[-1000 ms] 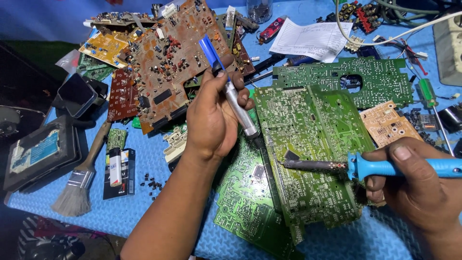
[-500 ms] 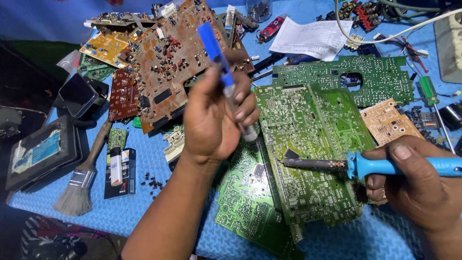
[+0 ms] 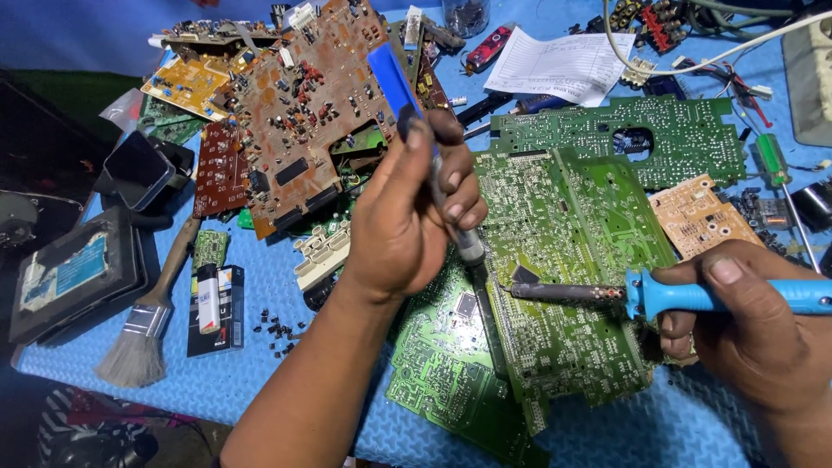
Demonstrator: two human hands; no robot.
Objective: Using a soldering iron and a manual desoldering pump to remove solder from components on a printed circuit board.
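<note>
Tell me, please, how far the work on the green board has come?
Done: loose black bits lie on the blue mat. In hand: the right hand holds the soldering iron tip on the green board; the left hand holds a suction pen beside it. Left: many solder points cover the board.

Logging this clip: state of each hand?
Left hand: closed on the desoldering pump.
Right hand: closed on the soldering iron.

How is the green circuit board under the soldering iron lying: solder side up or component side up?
Solder side up: the green circuit board shows traces and solder points.
</note>
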